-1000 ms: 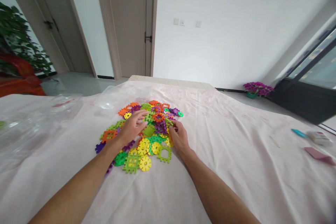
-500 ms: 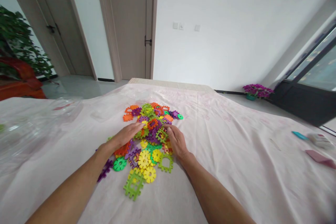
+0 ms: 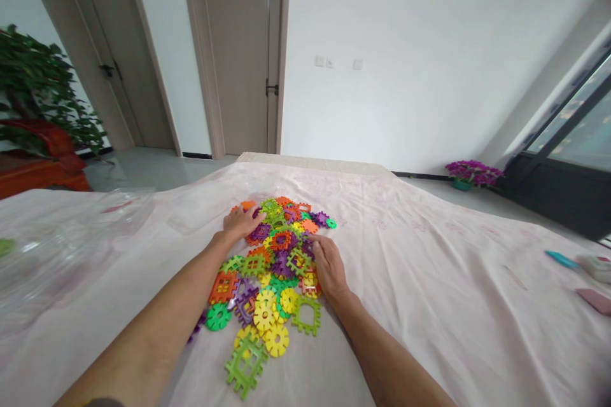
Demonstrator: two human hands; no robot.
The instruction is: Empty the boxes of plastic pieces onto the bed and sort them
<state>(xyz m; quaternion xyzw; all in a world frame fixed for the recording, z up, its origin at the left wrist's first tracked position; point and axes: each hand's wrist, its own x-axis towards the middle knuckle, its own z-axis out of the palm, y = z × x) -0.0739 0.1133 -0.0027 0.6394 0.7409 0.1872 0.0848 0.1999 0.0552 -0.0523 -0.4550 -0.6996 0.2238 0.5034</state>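
Observation:
A heap of interlocking plastic pieces spreads over the bed-like surface between my hands. My left hand (image 3: 241,222) rests at the heap's far left, fingers stretched over orange and purple pieces. Along the right side, my right hand (image 3: 330,267) lies with its fingers extended against the pieces; some of its fingertips are hidden. Nearer to me are yellow notched discs (image 3: 264,308), a green notched disc (image 3: 212,318) and an orange square window piece (image 3: 216,287). A lime-green window piece (image 3: 233,365) lies closest. Neither hand visibly grips a piece.
Clear plastic packaging (image 3: 52,248) lies to the left on the pale cloth (image 3: 429,305). At the far right are a blue object (image 3: 562,259), a white object (image 3: 596,267) and a pink piece (image 3: 594,301). A wall and doors stand beyond.
My left hand has moved away from me and slightly left, uncovering pieces on the heap's near left. My right hand stays against the right side. The view has tilted up a little.

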